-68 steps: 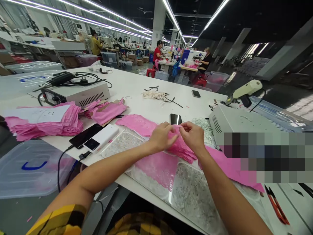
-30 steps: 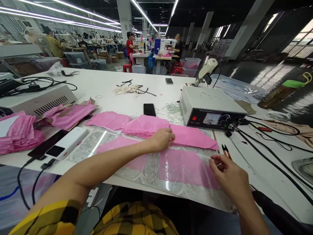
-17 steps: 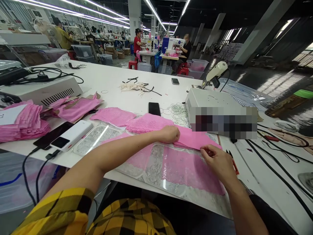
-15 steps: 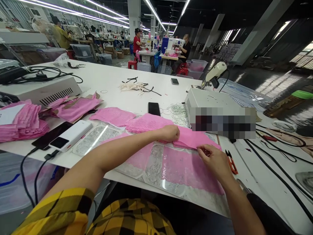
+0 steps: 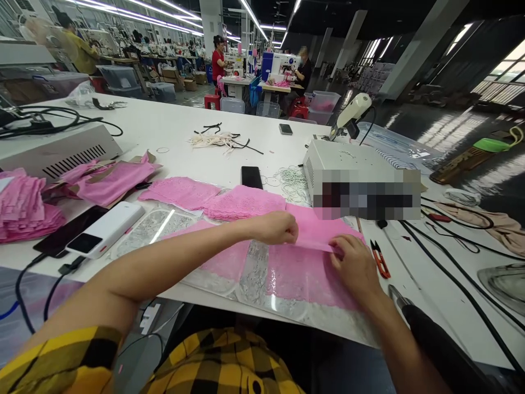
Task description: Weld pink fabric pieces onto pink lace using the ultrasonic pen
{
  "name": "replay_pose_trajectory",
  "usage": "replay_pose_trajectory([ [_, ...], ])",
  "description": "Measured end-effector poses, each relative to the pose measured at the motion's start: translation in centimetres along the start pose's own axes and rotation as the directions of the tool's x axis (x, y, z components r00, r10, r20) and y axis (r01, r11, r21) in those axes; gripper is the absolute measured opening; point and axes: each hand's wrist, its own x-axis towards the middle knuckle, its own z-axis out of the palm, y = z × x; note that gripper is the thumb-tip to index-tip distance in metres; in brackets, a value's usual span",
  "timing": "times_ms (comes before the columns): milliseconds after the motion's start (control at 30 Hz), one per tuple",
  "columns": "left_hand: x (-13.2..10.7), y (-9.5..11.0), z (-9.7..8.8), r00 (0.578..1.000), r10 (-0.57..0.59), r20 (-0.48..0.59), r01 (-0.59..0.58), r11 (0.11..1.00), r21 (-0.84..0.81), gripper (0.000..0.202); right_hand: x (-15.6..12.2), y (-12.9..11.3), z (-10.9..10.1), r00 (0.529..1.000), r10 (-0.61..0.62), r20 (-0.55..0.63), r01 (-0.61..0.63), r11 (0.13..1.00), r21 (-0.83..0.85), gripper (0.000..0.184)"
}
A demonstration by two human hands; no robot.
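Pink fabric (image 5: pixel 318 223) spans from the person's left hand (image 5: pixel 275 227) to their right hand (image 5: pixel 355 268), close to the near edge of the white surface (image 5: pixel 159 126).

Along that near edge lies a glossy, mottled sheet (image 5: pixel 256 276); above it, the right hand pinches the fabric's nearer edge between thumb and fingers, while the left is curled at its left end, and I can't tell whether it grips. Red-handled snips (image 5: pixel 386 268) sit just beside the right hand, and a white power bank (image 5: pixel 117 224) lies toward the surface's left edge. Just past the left wrist rests a lacy pink stack (image 5: pixel 245 201), then a dark phone (image 5: pixel 251 177) and tangled pale thread (image 5: pixel 293 183), with a grey box (image 5: pixel 348 156) to their right. Pale strips (image 5: pixel 213 140) lie farther back, and a small dark device (image 5: pixel 286 129) near the far edge. Beyond, someone in red (image 5: pixel 219 59) works.
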Motion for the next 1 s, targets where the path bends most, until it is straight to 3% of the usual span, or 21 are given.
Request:
replay_pose_trajectory([
  [167, -3.4, 1.4, 3.0, 0.995, 0.093, 0.041, -0.093, 0.996, 0.011, 0.016, -4.2, -0.7, -2.6, 0.992, -0.124, -0.001, 0.124, 0.992, -0.013, 0.018],
  [367, -4.8, 1.4, 5.0, 0.988, 0.135, 0.074, -0.141, 0.986, 0.086, 0.019, -7.0, -0.7, -4.6, 0.979, -0.2, -0.025, 0.198, 0.978, -0.057, 0.015],
  [833, -4.6, 1.9, 5.8, 0.982, 0.168, 0.083, -0.186, 0.924, 0.334, 0.021, -8.9, -0.8, -4.6, 0.989, 0.046, -0.139, -0.046, 0.999, 0.002, 0.016],
  [1000, -2.5, 3.7, 5.8, 0.988, 0.134, 0.079, -0.153, 0.936, 0.317, 0.018, -9.2, -0.9, -4.4, 0.981, 0.102, -0.167, -0.101, 0.995, 0.012, 0.017],
])
